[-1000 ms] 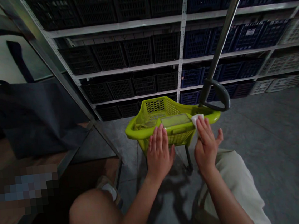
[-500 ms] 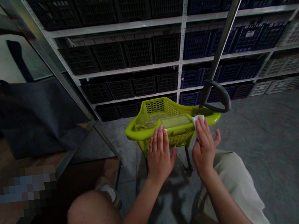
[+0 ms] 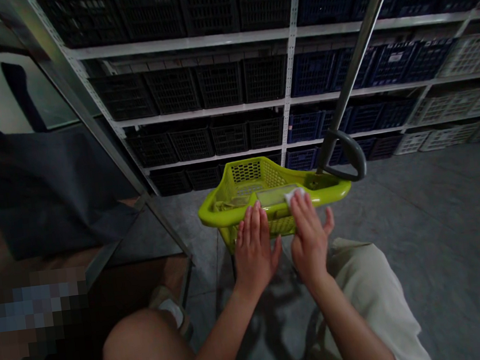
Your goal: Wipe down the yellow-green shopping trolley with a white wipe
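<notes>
A lime-green plastic basket (image 3: pixel 227 216) stands on a wheeled trolley in front of me, with a pale green flat panel (image 3: pixel 273 196) lying across its top. My left hand (image 3: pixel 255 253) rests with its fingers spread against the basket's near rim, holding nothing. My right hand (image 3: pixel 309 235) presses a white cloth or wipe (image 3: pixel 293 196) onto the panel's right end. The fingers hide most of the cloth. A grey looped handle (image 3: pixel 352 154) on a metal pole (image 3: pixel 360 56) rises from the basket's right side.
Metal shelves (image 3: pixel 198 113) ahead hold rows of black crates (image 3: pixel 173 89), blue crates (image 3: pixel 391 64) and white crates (image 3: pixel 472 55). A dark fabric bag (image 3: pixel 50 190) sits on a wooden surface at left, beside a steel upright (image 3: pixel 86 122). Grey floor (image 3: pixel 446 237) extends right; my knee (image 3: pixel 142 353) is at lower left.
My right hand has slid left along the panel with the white cloth, closer to my left hand. My left hand stays in place on the rim.
</notes>
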Motion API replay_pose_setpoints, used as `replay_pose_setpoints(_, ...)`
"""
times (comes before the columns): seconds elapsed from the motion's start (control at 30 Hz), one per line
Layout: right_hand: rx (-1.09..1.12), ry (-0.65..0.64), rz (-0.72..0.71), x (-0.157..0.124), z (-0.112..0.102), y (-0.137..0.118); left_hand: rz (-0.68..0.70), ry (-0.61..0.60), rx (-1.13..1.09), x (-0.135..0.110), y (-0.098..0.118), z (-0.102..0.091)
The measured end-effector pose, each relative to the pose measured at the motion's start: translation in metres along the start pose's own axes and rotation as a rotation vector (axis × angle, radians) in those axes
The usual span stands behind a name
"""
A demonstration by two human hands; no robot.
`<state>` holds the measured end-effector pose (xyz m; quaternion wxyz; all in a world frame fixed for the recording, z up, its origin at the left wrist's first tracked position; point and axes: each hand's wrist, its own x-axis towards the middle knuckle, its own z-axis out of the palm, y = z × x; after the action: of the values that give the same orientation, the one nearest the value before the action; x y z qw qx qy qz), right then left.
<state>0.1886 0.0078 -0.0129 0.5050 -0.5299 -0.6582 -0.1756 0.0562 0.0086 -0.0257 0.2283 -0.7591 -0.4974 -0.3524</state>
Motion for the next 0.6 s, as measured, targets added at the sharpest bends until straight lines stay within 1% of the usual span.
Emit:
replay_pose_setpoints(0.07, 0.060, -0.123, -0.143, 0.001, 0.002, -0.019, -0.013, 0.004, 0.003, 0.000, -0.001, 0.001)
replay_pose_setpoints(0.1, 0.079, -0.159, -0.188, 0.002, 0.001, -0.024, -0.013, 0.006, 0.006, 0.000, -0.002, 0.001)
replay_pose_setpoints(0.17, 0.083, -0.156, -0.195, 0.002, -0.002, -0.018, 0.001, 0.006, 0.013, 0.000, -0.005, -0.001)
replay_pose_setpoints(0.23, 0.053, -0.071, -0.109, 0.001, -0.007, 0.002, 0.027, 0.008, 0.017, 0.000, -0.006, -0.003)
replay_pose_setpoints(0.3, 0.010, 0.046, 0.029, -0.001, -0.010, 0.023, 0.038, 0.013, 0.022, 0.000, -0.005, -0.003)
replay_pose_setpoints(0.37, -0.034, 0.114, 0.130, -0.002, -0.009, 0.031, 0.034, 0.015, 0.021, 0.000, -0.002, -0.002)
replay_pose_setpoints(0.4, -0.045, 0.113, 0.139, -0.002, -0.008, 0.028, 0.028, 0.013, 0.019, 0.000, -0.001, -0.002)
replay_pose_setpoints(0.43, -0.045, 0.086, 0.113, -0.002, -0.006, 0.020, 0.022, 0.012, 0.017, 0.000, -0.001, -0.001)
replay_pose_setpoints(0.53, 0.023, -0.080, -0.097, 0.000, 0.002, -0.013, 0.002, 0.020, 0.016, -0.001, -0.002, 0.002)
replay_pose_setpoints(0.6, 0.068, -0.165, -0.205, 0.001, 0.003, -0.023, -0.001, 0.022, 0.015, -0.001, -0.004, 0.002)
